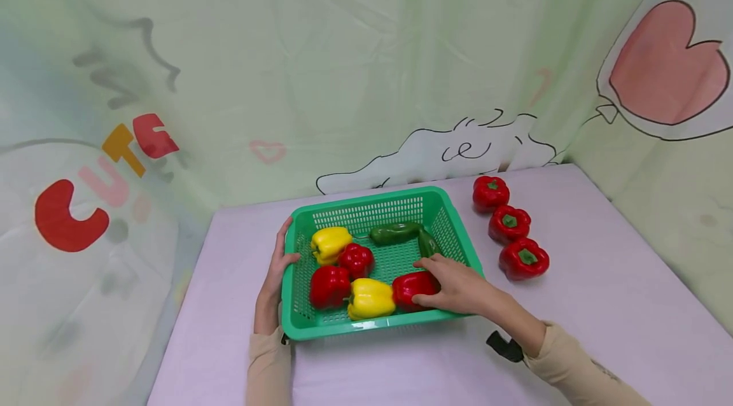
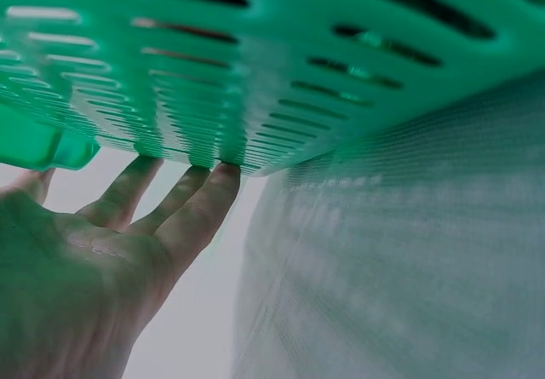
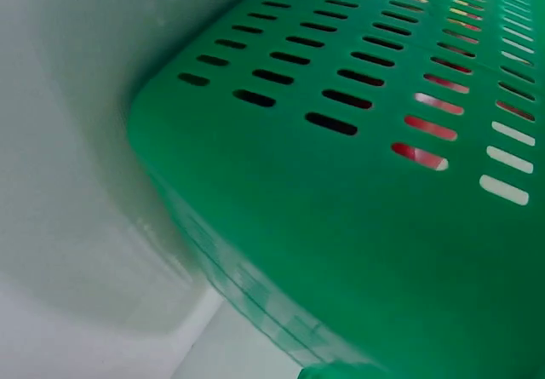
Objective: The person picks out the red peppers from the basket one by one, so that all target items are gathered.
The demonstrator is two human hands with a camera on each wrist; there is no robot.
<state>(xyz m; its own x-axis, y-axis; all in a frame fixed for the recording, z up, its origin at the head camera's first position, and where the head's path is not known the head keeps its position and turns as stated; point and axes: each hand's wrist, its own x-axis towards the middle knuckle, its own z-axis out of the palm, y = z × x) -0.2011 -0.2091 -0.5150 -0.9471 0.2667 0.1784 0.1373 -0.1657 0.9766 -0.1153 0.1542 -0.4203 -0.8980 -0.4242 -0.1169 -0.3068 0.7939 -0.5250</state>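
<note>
In the head view, a green plastic basket (image 1: pixel 366 327) with slotted walls is in front of me. My left hand (image 1: pixel 277 269) holds its left side, thumb over the rim and the other fingers along the outer wall; the left wrist view shows those fingertips (image 2: pixel 223 175) against the slotted plastic. Inside the basket, my right hand (image 1: pixel 458 285) grips a red bell pepper (image 1: pixel 409 288) at the near right corner, thumb and fingers around it. Beside that pepper lies a yellow bell pepper (image 1: pixel 372 299). The right wrist view shows only the basket's outside (image 3: pixel 281 192), with the hand hidden.
The basket also holds a red bell pepper (image 1: pixel 330 287), a smaller red one (image 1: pixel 356 260), another yellow one (image 1: pixel 331 244) and two long green peppers (image 1: pixel 395 233). Three red bell peppers (image 1: pixel 509 224) line up right of the basket on the pale table (image 1: pixel 584 253). Printed curtains (image 1: pixel 343 75) surround it.
</note>
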